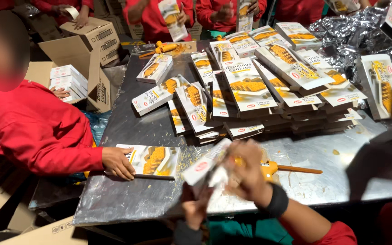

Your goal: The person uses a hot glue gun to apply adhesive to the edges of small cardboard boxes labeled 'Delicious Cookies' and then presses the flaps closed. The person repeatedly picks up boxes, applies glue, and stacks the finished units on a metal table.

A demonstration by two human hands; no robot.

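hands: right (246,174) and left (195,211) both grip a box (205,165), tilted up off desk (128,199) for handling | stack (268,97) within reach

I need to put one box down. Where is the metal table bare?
Bare metal lies right of the yellow tool, below the box pile, and left, between a co-worker's flat box and the table edge. The pile itself is crowded.

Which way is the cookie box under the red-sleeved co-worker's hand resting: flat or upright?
Flat. The cookie box lies face up on the metal table, with the co-worker's hand pressing its left end.
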